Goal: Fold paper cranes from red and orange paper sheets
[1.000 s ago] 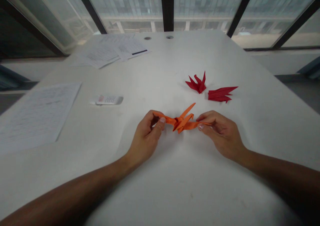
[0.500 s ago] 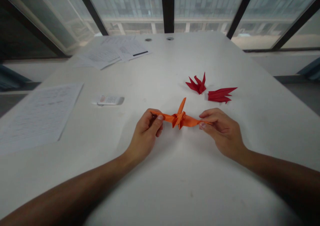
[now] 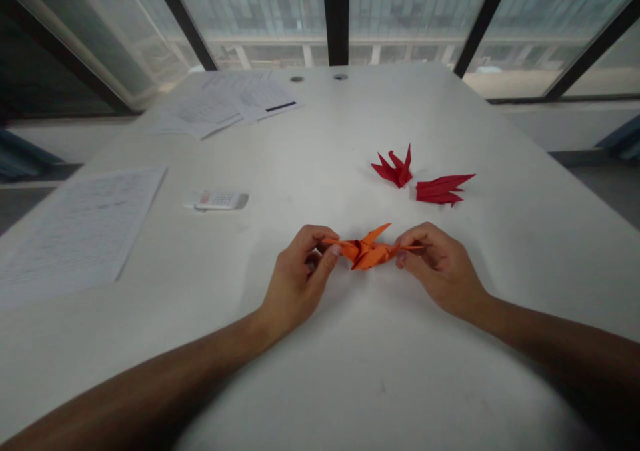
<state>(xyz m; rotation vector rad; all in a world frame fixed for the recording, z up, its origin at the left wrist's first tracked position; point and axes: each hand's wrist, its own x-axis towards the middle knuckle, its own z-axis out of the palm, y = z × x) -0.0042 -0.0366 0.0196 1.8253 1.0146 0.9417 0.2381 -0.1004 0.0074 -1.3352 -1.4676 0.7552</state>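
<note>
An orange folded paper figure (image 3: 369, 251) is held between my two hands over the white table, with one pointed tip angled up to the right. My left hand (image 3: 304, 271) pinches its left end between thumb and fingers. Its right end is pinched by my right hand (image 3: 440, 264), and a thin tip shows past the thumb. Beyond it are two red folded paper figures: one with several upright points (image 3: 397, 170), and one lying on its side (image 3: 443, 189), just behind my right hand.
On the white table (image 3: 320, 371), a white eraser-like block (image 3: 221, 200) lies left of centre. A printed sheet (image 3: 80, 228) is at the left, more papers (image 3: 225, 101) at the back left. Two round holes are near the far edge, before the windows.
My left hand has moved slightly right and nearer, closer to my right hand. The orange figure is more bunched and turned, its upright point now leaning right and lower. The red figures stay put.
</note>
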